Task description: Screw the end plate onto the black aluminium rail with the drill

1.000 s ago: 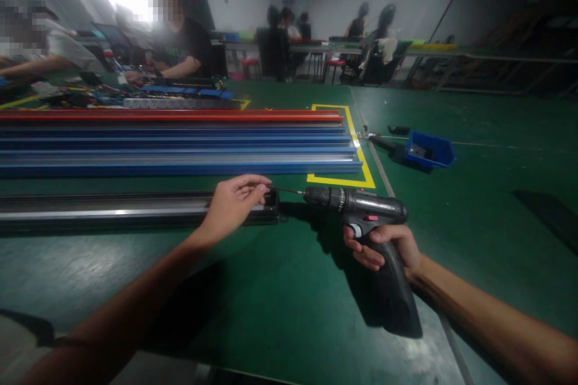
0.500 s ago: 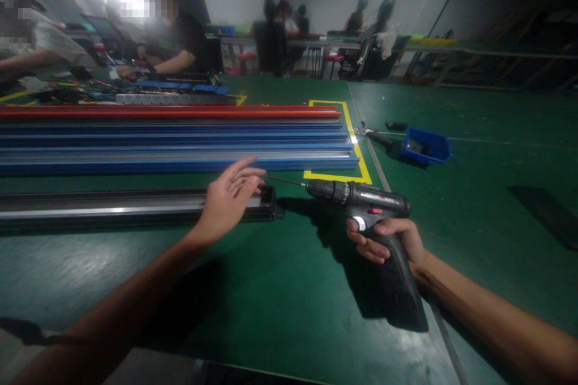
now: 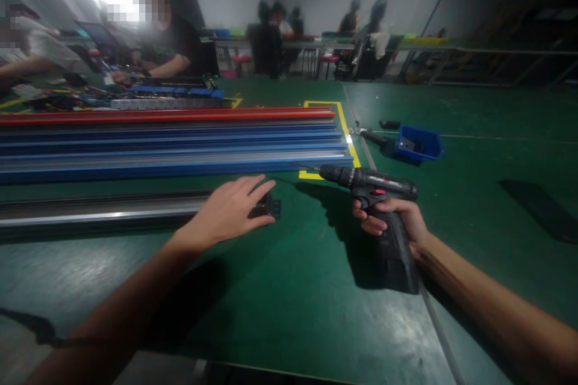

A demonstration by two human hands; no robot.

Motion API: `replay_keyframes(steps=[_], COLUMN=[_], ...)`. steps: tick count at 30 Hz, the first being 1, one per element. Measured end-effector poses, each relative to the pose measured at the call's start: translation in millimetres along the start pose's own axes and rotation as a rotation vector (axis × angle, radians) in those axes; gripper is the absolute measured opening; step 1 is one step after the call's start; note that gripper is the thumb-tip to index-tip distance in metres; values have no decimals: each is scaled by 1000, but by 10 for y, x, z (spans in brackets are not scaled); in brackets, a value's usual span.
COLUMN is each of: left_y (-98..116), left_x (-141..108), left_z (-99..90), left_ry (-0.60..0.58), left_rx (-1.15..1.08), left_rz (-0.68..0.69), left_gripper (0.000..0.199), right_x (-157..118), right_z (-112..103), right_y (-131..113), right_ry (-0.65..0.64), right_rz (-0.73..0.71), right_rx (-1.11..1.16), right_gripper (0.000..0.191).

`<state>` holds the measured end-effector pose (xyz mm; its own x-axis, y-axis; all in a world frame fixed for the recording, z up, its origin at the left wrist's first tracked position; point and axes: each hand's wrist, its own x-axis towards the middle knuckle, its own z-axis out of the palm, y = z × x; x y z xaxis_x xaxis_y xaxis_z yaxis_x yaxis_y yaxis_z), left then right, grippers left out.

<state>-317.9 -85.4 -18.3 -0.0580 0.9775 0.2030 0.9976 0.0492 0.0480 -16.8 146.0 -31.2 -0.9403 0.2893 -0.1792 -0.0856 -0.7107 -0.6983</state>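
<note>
My right hand (image 3: 392,222) is wrapped round the grip of a black cordless drill (image 3: 379,186), whose long thin bit points left. My left hand (image 3: 235,207) lies over the right end of a long black rail (image 3: 112,213), fingers apart; whether it presses on the rail is hard to tell. A black end piece (image 3: 275,209) shows just past its fingertips. Behind the rail, long blue profiles (image 3: 180,159) and red profiles (image 3: 180,115) lie side by side.
Yellow tape (image 3: 342,120) frames the profiles' right ends. Beyond it are a blue bin (image 3: 419,143) with small parts and a black-handled tool (image 3: 372,136). A dark flat object (image 3: 542,207) lies far right. People sit by cables and other tables behind.
My left hand has turned palm down over the rail's end, its fingers spreading and leaving the drill bit. The drill in my right hand has moved slightly right and up, away from the rail.
</note>
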Motion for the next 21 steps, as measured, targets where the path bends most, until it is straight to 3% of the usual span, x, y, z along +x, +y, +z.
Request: replay_keyframes(steps=[6, 21], left_y=[-8, 57], left_x=[15, -71], left_z=[24, -115], left_ry=[-29, -44], left_rx=[26, -148], left_rz=[30, 27], left_gripper=[75, 72], right_x=[-21, -46], right_z=[25, -65], right_y=[-84, -195], right_ry=[19, 7], right_rz=[-11, 59], right_rx=[-67, -186], right_gripper=[23, 27])
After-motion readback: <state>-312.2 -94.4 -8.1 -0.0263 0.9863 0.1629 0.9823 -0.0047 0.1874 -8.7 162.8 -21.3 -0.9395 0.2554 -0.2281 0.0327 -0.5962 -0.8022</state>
